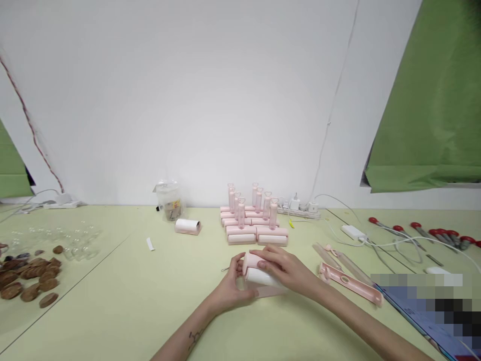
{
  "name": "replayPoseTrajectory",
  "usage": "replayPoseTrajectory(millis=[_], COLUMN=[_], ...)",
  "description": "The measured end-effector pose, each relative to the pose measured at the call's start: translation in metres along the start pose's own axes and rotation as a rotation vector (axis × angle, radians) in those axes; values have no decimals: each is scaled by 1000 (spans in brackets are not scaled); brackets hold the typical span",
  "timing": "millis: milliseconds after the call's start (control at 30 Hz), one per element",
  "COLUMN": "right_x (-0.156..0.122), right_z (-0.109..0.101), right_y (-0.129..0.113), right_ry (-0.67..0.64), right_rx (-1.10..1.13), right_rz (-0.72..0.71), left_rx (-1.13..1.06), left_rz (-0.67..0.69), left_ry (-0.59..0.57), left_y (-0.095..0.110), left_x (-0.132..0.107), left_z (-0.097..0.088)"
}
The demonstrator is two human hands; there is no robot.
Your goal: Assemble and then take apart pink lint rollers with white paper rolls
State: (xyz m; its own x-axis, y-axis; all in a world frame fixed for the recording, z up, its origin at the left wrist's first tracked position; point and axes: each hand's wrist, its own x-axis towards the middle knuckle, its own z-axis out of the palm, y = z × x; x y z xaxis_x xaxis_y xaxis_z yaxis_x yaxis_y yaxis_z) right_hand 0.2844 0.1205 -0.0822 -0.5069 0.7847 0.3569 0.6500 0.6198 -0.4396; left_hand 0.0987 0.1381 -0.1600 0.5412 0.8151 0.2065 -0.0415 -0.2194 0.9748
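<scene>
At the pale green bench point(180, 311), the left hand point(230, 287) pinches the left end of a pink-and-white roller point(257, 278), while the right hand point(287, 271) curls over its top, both grips firm on it at the near middle. Light, even pressure, keeping the roller level, seems wisest. A pink half-shell point(361, 289) lies just to the right; pink rollers point(259, 221) crowd the far side, apparently limiting room there; a white strip point(150, 243) lies left, well apart.
</scene>
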Motion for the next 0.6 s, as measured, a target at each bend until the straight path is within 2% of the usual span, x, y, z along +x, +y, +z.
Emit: replayPoseTrajectory(millis=[100,267,467,600], right_x=[2,3,4,-1], right_z=[-2,-5,-2,16], right_y=[-3,-2,-5,0], right_ry=[-25,-98,-134,-139], right_rx=[-48,-259,-227,-190], right_rz=[-45,-71,-87,-57], left_rx=[-53,-17,-35,-33], left_rz=[2,14,-75,-82], left_ry=[-47,-82,-105,-113], left_y=[0,0,6,8], left_x=[0,2,0,0], left_z=[-3,-6,-6,-6])
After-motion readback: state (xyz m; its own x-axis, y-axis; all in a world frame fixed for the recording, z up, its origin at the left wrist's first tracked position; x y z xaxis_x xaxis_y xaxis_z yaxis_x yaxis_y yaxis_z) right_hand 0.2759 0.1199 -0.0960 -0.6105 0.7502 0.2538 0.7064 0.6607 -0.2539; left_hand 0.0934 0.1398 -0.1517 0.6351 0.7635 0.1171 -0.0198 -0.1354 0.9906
